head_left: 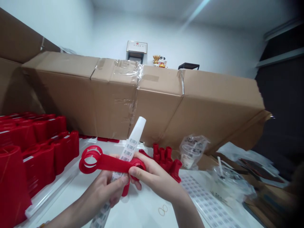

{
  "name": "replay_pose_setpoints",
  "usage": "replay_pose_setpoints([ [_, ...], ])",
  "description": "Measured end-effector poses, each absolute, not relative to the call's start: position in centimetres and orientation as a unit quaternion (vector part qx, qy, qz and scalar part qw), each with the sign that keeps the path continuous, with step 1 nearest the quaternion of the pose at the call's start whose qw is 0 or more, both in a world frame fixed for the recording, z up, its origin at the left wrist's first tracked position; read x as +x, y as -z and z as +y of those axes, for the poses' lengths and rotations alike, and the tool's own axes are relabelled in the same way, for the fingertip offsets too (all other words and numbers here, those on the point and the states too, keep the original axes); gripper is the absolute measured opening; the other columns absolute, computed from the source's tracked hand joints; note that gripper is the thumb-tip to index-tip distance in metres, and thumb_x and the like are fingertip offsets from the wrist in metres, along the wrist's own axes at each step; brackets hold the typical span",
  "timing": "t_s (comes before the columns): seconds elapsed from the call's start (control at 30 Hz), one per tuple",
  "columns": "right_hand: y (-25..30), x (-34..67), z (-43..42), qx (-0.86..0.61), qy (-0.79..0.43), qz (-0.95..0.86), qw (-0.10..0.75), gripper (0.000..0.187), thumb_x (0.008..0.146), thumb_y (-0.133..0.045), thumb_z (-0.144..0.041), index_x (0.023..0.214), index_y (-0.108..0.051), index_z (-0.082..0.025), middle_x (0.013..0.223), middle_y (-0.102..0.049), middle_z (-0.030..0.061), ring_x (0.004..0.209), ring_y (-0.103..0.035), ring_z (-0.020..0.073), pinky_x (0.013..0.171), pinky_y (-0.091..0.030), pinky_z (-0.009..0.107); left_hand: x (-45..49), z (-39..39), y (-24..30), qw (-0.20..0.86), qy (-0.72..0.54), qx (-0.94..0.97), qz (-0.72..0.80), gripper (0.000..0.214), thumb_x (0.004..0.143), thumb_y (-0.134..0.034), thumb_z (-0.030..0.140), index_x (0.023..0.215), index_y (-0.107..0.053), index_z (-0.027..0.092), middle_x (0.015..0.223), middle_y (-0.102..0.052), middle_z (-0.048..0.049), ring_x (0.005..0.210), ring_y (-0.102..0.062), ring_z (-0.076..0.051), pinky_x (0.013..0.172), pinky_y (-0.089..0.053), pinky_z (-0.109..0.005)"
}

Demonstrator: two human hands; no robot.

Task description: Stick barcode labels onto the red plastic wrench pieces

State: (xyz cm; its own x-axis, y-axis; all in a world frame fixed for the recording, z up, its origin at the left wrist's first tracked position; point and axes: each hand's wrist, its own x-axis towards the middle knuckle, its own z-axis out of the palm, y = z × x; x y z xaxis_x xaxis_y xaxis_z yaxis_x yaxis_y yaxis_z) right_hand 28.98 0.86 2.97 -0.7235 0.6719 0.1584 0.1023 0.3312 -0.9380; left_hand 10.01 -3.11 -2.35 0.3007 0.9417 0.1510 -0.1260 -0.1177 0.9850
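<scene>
A red plastic part [104, 163] crosses in front of me, with a double ring at its left end and a long flat strap. My right hand [152, 177] grips its far end between thumb and fingers. My left hand [106, 186] is shut around a long white strip of barcode labels [128, 148], which rises past the strap and runs down below my wrist. The left fingers also lie just under the red strap. A small heap of red tubular parts [166, 160] stands just beyond my right hand. Two thin rubber bands [162, 210] lie on the white table [140, 215].
Rows of red moulded items [35, 139] fill the left side. A sheet of barcode labels [206, 202] lies to the right, near bagged plastic cups [192, 152]. Large taped cardboard boxes [142, 95] stand along the table's far side.
</scene>
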Motion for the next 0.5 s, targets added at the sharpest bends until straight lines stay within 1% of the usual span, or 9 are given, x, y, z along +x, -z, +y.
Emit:
replay_pose_setpoints([
  [0.07, -2.8, 28.7, 1.1, -0.244, -0.527, -0.768, 0.270, 0.028, 0.099, -0.063, -0.046, 0.097, -0.057, -0.020, 0.072, -0.056, -0.0032, 0.068, -0.052, 0.0138, 0.066, -0.040, 0.027, 9.5, -3.2, 1.9, 0.554, -0.474, 0.589, 0.348, 0.038, 0.093, -0.061, 0.055, 0.079, -0.064, 0.020, 0.054, -0.042, 0.0064, 0.051, -0.034, -0.012, 0.053, -0.033, -0.026],
  [0.17, -2.6, 28.6, 1.4, -0.242, -0.535, -0.769, 0.251, 0.028, 0.099, -0.064, -0.046, 0.104, -0.058, -0.019, 0.076, -0.057, -0.0023, 0.069, -0.054, 0.0133, 0.066, -0.041, 0.027, 8.3, -3.4, 1.2, 0.565, -0.433, 0.612, 0.344, 0.043, 0.099, -0.050, 0.052, 0.071, -0.057, 0.021, 0.055, -0.048, 0.0037, 0.054, -0.042, -0.014, 0.058, -0.038, -0.028],
  [0.23, -2.4, 28.7, 1.6, -0.242, -0.538, -0.770, 0.243, 0.029, 0.099, -0.065, -0.044, 0.108, -0.058, -0.018, 0.080, -0.059, -0.0012, 0.068, -0.054, 0.0123, 0.066, -0.042, 0.026, 7.7, -3.7, 0.7, 0.561, -0.392, 0.634, 0.360, 0.044, 0.101, -0.049, 0.050, 0.069, -0.054, 0.021, 0.056, -0.050, 0.0028, 0.061, -0.049, -0.016, 0.067, -0.043, -0.028],
  [0.3, -2.2, 28.6, 1.8, -0.240, -0.540, -0.771, 0.240, 0.029, 0.099, -0.065, -0.044, 0.110, -0.059, -0.018, 0.083, -0.060, -0.0005, 0.066, -0.053, 0.0113, 0.064, -0.042, 0.026, 7.4, -4.0, 0.2, 0.551, -0.374, 0.644, 0.376, 0.043, 0.101, -0.048, 0.051, 0.070, -0.053, 0.021, 0.059, -0.051, 0.0030, 0.066, -0.051, -0.016, 0.074, -0.044, -0.028],
  [0.33, -2.1, 28.5, 1.9, -0.237, -0.542, -0.770, 0.240, 0.028, 0.099, -0.065, -0.044, 0.110, -0.059, -0.018, 0.082, -0.060, -0.0006, 0.065, -0.052, 0.0111, 0.063, -0.041, 0.026, 7.4, -4.2, 0.0, 0.552, -0.377, 0.640, 0.380, 0.044, 0.102, -0.047, 0.051, 0.071, -0.052, 0.021, 0.058, -0.050, 0.0037, 0.065, -0.049, -0.015, 0.074, -0.044, -0.028],
  [0.43, -1.8, 28.1, 1.9, -0.233, -0.550, -0.763, 0.248, 0.027, 0.097, -0.067, -0.043, 0.102, -0.059, -0.018, 0.074, -0.056, -0.0024, 0.064, -0.050, 0.0109, 0.061, -0.039, 0.025, 7.6, -4.0, -0.5, 0.577, -0.391, 0.619, 0.363, 0.046, 0.104, -0.041, 0.054, 0.072, -0.050, 0.021, 0.054, -0.046, 0.0058, 0.055, -0.044, -0.013, 0.062, -0.041, -0.026],
  [0.47, -1.8, 27.9, 1.9, -0.231, -0.552, -0.759, 0.256, 0.028, 0.097, -0.068, -0.043, 0.098, -0.059, -0.017, 0.072, -0.055, -0.0028, 0.063, -0.049, 0.0107, 0.060, -0.038, 0.024, 7.6, -3.9, -0.6, 0.583, -0.391, 0.619, 0.354, 0.048, 0.104, -0.039, 0.054, 0.071, -0.051, 0.021, 0.052, -0.047, 0.0056, 0.053, -0.045, -0.013, 0.061, -0.042, -0.026],
  [0.5, -1.9, 27.9, 1.8, -0.231, -0.552, -0.757, 0.263, 0.028, 0.096, -0.069, -0.044, 0.095, -0.059, -0.017, 0.071, -0.054, -0.0031, 0.063, -0.048, 0.0106, 0.059, -0.037, 0.024, 7.3, -3.8, -0.6, 0.579, -0.392, 0.625, 0.347, 0.049, 0.104, -0.039, 0.053, 0.071, -0.054, 0.020, 0.052, -0.050, 0.0047, 0.054, -0.048, -0.013, 0.063, -0.045, -0.026],
])
